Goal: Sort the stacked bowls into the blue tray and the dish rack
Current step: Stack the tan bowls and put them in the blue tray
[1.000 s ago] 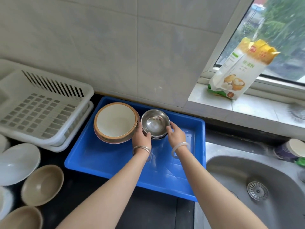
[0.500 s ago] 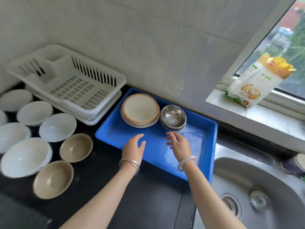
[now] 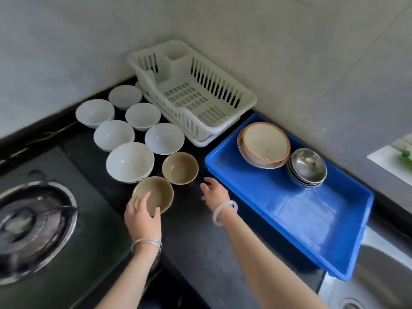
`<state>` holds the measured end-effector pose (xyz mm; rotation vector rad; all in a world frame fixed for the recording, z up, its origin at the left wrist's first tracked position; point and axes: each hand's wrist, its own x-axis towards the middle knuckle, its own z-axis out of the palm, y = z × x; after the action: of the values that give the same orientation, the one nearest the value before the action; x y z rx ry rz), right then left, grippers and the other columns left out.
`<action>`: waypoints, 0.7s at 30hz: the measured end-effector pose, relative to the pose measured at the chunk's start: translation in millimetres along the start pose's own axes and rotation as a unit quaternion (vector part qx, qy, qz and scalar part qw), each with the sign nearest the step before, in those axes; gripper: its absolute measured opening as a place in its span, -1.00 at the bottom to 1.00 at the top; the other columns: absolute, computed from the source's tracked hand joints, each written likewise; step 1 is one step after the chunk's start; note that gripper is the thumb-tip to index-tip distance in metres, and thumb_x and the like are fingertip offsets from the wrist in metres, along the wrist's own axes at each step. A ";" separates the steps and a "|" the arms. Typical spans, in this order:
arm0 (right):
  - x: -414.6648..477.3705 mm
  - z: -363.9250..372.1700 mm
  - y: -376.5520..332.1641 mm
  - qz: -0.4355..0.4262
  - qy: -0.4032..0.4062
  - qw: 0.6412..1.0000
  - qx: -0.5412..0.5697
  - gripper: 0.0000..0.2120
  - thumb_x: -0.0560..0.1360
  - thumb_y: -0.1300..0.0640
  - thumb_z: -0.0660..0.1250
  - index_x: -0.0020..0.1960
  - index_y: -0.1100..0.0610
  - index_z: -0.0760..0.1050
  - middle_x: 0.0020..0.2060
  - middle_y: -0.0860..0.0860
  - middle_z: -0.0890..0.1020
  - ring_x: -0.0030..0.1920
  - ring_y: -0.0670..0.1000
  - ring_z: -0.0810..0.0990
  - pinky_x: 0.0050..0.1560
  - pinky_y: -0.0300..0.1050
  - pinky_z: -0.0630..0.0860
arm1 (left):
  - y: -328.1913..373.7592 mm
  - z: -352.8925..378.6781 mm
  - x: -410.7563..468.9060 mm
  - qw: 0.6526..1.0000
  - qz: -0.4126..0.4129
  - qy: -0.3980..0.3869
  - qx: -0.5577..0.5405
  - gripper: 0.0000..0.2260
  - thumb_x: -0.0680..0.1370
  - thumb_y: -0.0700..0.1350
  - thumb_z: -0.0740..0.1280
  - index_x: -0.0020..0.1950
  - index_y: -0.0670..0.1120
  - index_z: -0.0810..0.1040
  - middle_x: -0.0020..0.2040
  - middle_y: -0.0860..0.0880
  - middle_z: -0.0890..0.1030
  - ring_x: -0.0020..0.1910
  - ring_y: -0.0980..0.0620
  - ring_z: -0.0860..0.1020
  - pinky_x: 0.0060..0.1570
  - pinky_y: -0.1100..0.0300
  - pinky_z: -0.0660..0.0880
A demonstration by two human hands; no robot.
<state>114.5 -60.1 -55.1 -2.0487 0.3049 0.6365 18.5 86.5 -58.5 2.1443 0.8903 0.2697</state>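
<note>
Two tan bowls stand on the black counter: the near tan bowl (image 3: 156, 194) and the far tan bowl (image 3: 180, 167). My left hand (image 3: 141, 214) lies on the near rim of the near tan bowl, thumb at its edge, fingers curled over it. My right hand (image 3: 214, 192) hovers open just right of the tan bowls, holding nothing. The blue tray (image 3: 316, 221) holds a cream bowl stack (image 3: 264, 144) and a steel bowl stack (image 3: 307, 167) at its far end. The white dish rack (image 3: 196, 94) holds nothing. Several white bowls (image 3: 130, 161) sit left of the rack.
A gas burner (image 3: 33, 221) on the dark hob lies at the left. A steel sink (image 3: 379, 284) starts beyond the tray's near right corner. Tiled walls close the corner behind the rack and tray.
Both hands left the steel bowl stack in the tray and swung left over the counter. My left hand has reached the near tan bowl. The view turned left.
</note>
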 end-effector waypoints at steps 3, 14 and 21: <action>25.7 17.1 -18.9 0.033 0.007 0.999 0.000 -0.53 0.55 0.02 0.20 0.44 0.01 0.23 0.22 0.08 0.54 0.13 0.12 0.58 0.17 0.12 0.52 | -19.1 -6.2 11.3 0.997 -0.071 -0.012 -0.033 -0.47 0.40 -0.34 0.39 0.35 -0.14 0.40 0.39 -0.21 0.35 0.38 -0.18 0.33 0.35 -0.07 0.32; 35.1 24.4 -39.6 0.043 0.067 0.984 0.159 -0.65 0.52 0.33 0.15 0.26 0.10 0.42 0.04 0.09 0.53 0.00 0.16 0.57 -0.26 -0.12 0.62 | -34.8 -12.7 29.4 0.968 -0.181 -0.104 -0.141 -0.59 0.51 -0.28 0.27 0.36 -0.11 0.41 0.25 -0.15 0.56 0.17 -0.12 0.56 0.15 0.13 0.41; -5.7 14.6 -35.4 -0.024 0.027 0.997 0.065 -0.82 0.52 0.22 0.25 -0.09 -0.05 0.52 -0.15 -0.02 0.62 -0.17 -0.05 0.64 -0.42 -0.35 0.55 | -37.9 -9.5 36.9 0.962 -0.157 -0.167 -0.148 -0.67 0.53 -0.24 0.23 0.29 -0.09 0.47 0.22 -0.11 0.58 0.19 -0.11 0.54 0.18 0.13 0.43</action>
<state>121.0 -29.2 -32.7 -1.9457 0.3192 0.5189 21.8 133.9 -83.5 1.6777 0.9102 -0.1126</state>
